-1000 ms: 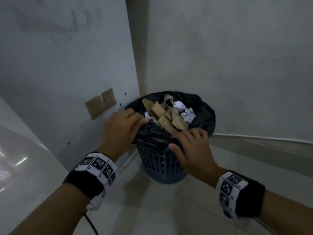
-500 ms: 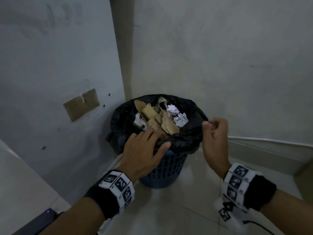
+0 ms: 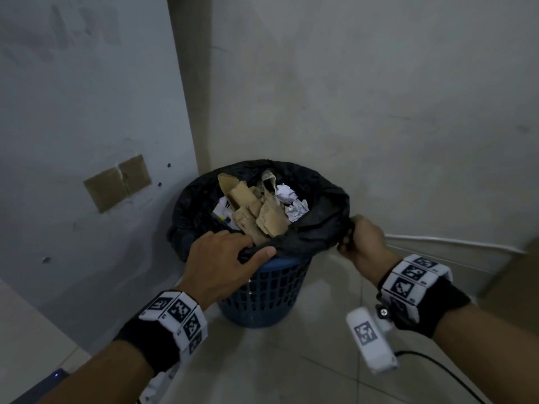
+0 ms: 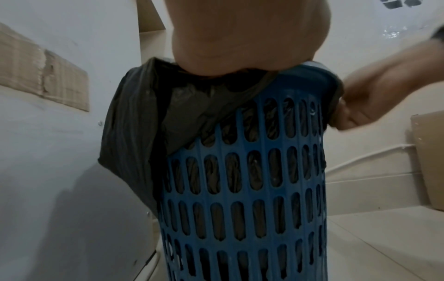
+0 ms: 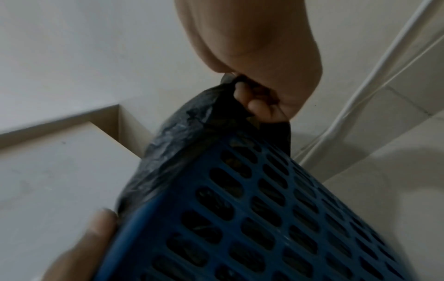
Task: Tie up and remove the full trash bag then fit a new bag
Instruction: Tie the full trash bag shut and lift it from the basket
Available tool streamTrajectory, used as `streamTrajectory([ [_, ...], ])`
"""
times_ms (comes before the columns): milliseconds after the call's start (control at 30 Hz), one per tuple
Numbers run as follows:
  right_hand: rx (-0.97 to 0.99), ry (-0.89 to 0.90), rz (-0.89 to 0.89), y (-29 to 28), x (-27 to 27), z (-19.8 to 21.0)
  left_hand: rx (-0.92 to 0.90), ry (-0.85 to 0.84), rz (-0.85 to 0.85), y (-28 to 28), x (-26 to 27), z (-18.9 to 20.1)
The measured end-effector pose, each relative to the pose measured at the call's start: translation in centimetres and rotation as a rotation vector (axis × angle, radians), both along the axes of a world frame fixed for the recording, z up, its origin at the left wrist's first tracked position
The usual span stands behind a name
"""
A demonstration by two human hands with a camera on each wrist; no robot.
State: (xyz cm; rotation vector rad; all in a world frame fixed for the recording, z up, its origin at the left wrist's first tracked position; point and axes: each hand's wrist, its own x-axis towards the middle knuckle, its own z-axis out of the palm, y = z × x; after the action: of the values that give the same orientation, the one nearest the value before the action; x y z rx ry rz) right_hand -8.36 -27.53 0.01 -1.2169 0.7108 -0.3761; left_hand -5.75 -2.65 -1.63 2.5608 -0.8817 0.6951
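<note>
A blue slotted bin point(image 3: 262, 293) stands on the floor in a wall corner, lined with a black trash bag point(image 3: 318, 228) full of cardboard scraps point(image 3: 256, 211) and crumpled paper point(image 3: 291, 199). My left hand point(image 3: 233, 258) grips the bag's near edge at the rim, thumb under the plastic. My right hand point(image 3: 355, 237) holds a bunched fold of the bag at the right side of the rim. In the right wrist view the fingers point(image 5: 254, 102) curl round the black plastic point(image 5: 182, 136) above the bin point(image 5: 264, 218). In the left wrist view the bag's skirt point(image 4: 134, 133) hangs down the bin's left side point(image 4: 240, 190).
Plain walls close in behind and to the left of the bin; a taped cardboard patch point(image 3: 116, 182) is on the left wall. A white cable point(image 3: 455, 243) runs along the skirting at right. Pale floor tiles point(image 3: 291, 368) lie in front.
The left hand slid from the bin's left side to the near rim and took hold of the bag. The right hand moved to the right side and closed on the bag's edge.
</note>
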Motion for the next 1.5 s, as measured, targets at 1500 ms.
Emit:
streamTrajectory([
  [1500,-0.068,0.233,0.418,0.3,-1.0,-2.4,0.106,0.199,0.089,-4.6,-3.0,1.6],
])
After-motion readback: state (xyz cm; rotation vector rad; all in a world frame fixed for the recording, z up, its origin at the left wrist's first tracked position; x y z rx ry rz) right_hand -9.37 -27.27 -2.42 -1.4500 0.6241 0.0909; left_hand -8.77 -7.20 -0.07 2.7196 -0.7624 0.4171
